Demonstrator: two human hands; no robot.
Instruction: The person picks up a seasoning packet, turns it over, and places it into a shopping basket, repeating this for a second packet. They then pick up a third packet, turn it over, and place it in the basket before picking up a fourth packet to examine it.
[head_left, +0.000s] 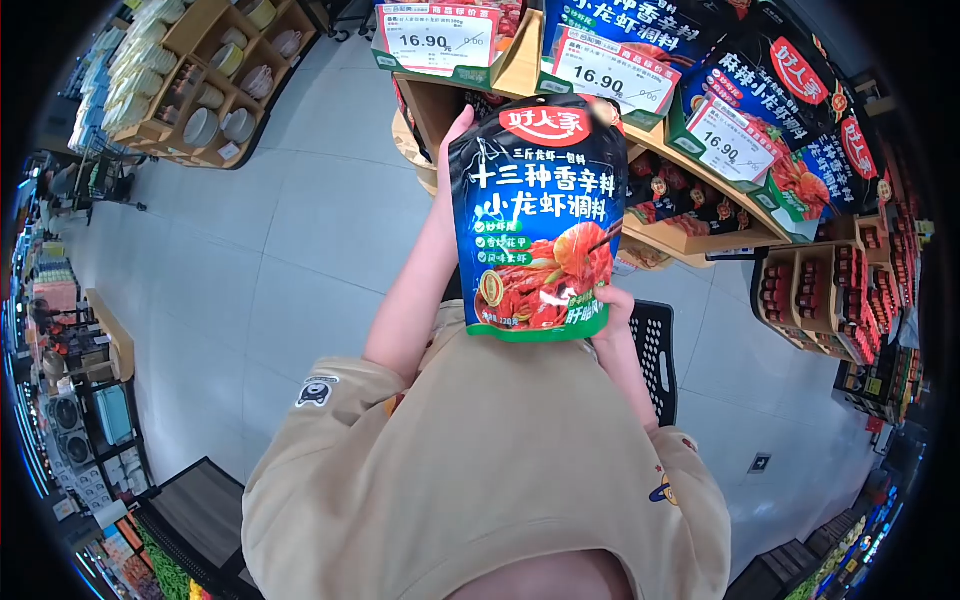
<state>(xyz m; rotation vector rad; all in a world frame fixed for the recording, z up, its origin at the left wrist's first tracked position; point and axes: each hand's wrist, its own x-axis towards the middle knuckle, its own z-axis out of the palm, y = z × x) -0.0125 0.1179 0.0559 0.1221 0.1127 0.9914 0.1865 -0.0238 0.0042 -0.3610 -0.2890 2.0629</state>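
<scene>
Upright before my chest is a seasoning pouch [540, 215], its printed front facing me. It is black and blue with a red logo on top, a picture of crayfish and a green bottom edge. My left hand [457, 135] grips its upper left edge, the thumb along the side and the other fingers hidden behind. At the lower right corner, my right hand [616, 305] holds it with the thumb on the front. Just beyond, similar pouches [790, 90] stand on a wooden display shelf [685, 240].
Price cards [440, 42] line the shelf front. A black perforated basket [655, 355] is beside my right arm. Jars fill a rack [825, 290] at right. Bowls sit in a wooden shelf unit [190, 45] at upper left. Grey tiled floor [290, 260] lies around me.
</scene>
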